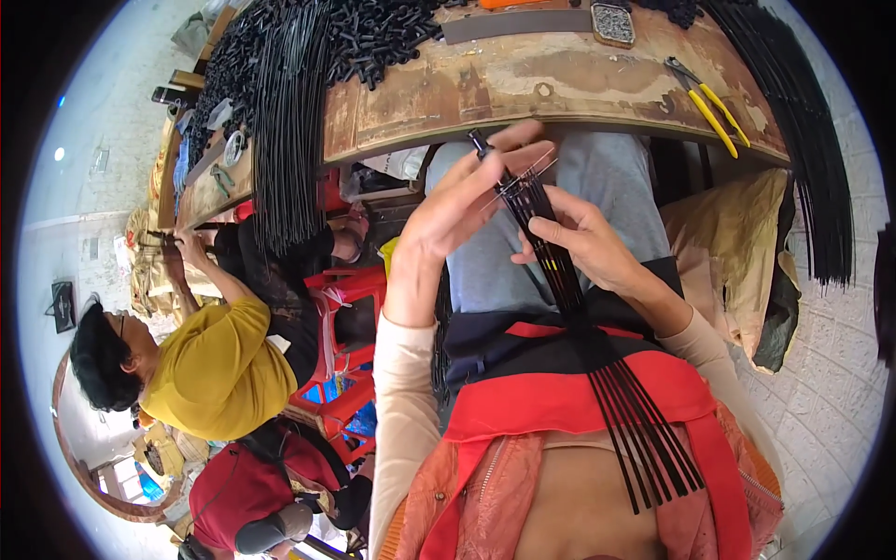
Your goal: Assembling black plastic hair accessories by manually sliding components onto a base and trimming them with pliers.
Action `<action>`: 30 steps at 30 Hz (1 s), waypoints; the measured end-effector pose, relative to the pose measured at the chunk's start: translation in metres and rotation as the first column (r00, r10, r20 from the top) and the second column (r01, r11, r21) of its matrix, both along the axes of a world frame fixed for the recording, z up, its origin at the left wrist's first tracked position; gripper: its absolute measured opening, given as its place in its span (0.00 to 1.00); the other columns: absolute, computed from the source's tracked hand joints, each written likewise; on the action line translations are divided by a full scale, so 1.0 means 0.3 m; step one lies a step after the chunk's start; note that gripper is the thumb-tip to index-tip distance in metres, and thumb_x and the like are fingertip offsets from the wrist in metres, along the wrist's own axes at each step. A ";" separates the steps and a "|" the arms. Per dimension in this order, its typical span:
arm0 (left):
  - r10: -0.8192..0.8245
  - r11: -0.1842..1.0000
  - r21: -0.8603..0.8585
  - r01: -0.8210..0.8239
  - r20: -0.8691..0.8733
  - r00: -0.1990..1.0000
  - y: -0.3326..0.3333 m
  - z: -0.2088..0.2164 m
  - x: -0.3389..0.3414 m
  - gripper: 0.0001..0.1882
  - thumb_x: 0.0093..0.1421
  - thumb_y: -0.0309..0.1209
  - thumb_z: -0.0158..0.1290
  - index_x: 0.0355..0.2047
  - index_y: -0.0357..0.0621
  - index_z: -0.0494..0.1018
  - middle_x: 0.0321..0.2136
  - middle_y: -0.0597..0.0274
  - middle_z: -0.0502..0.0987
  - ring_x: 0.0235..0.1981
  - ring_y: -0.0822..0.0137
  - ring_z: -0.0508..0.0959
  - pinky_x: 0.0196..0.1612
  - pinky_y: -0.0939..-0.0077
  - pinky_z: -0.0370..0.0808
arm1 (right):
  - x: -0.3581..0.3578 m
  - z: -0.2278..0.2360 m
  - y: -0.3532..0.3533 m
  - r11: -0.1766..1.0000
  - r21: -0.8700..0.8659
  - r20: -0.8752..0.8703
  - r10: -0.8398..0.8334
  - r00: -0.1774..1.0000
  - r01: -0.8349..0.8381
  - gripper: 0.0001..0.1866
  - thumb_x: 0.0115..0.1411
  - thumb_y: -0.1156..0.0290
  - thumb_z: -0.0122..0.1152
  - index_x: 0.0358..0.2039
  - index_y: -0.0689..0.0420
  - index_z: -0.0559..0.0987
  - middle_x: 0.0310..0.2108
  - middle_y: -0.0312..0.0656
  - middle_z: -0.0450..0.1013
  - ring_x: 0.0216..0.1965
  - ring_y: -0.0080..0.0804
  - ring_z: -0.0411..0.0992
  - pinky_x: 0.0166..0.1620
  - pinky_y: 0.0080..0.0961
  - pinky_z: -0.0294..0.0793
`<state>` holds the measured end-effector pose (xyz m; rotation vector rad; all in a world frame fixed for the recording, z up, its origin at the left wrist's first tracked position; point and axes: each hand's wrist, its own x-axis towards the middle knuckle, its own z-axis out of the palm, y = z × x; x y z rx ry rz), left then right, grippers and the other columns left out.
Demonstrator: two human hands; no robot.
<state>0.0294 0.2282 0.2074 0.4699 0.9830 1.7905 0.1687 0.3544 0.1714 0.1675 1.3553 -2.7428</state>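
Observation:
A fanned bundle of thin black ribs (553, 271), like those of an umbrella, runs from between my hands down over my lap and red apron. My right hand (593, 243) grips the bundle near its upper end, with thumb on top. My left hand (453, 201) is at the top end, its fingers partly stretched and slightly blurred, around a short black tube (480, 142). The tube meets the rib ends, where a thin wire (545, 168) sticks out. The exact contact of the left fingertips is hard to make out.
The worn wooden table (523, 89) ahead carries yellow-handled pliers (714, 107), a tin of small metal parts (612, 23) and a heap of black tubes (373, 37). Black ribs (287, 140) hang over its edge. At left sits a person in yellow (210, 369), near red stools (350, 317).

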 end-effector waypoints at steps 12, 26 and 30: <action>0.345 0.906 -0.156 -0.393 -0.266 0.900 -0.011 -0.016 0.017 0.14 0.59 0.28 0.59 0.44 0.39 0.73 0.35 0.60 0.80 0.38 0.70 0.79 0.44 0.76 0.75 | -0.004 -0.003 0.001 0.999 0.006 0.017 -0.035 0.999 0.035 0.14 0.66 0.72 0.52 0.50 0.61 0.69 0.33 0.37 0.70 0.35 0.24 0.72 0.46 0.35 0.79; 0.425 0.902 -0.060 -0.427 -0.047 0.904 -0.025 -0.045 0.018 0.13 0.60 0.30 0.59 0.42 0.38 0.72 0.33 0.59 0.78 0.33 0.64 0.81 0.40 0.72 0.79 | -0.014 0.002 -0.012 1.000 0.022 0.018 0.009 1.000 -0.010 0.23 0.66 0.71 0.53 0.60 0.61 0.64 0.33 0.36 0.70 0.36 0.24 0.71 0.46 0.34 0.79; 0.458 0.870 -0.098 -0.484 -0.206 0.865 -0.020 -0.041 0.021 0.14 0.62 0.31 0.57 0.44 0.35 0.73 0.34 0.56 0.79 0.33 0.63 0.82 0.40 0.72 0.79 | -0.019 -0.003 -0.007 1.000 0.016 0.019 0.016 1.000 -0.016 0.27 0.65 0.71 0.53 0.63 0.60 0.61 0.33 0.36 0.69 0.36 0.24 0.71 0.46 0.35 0.79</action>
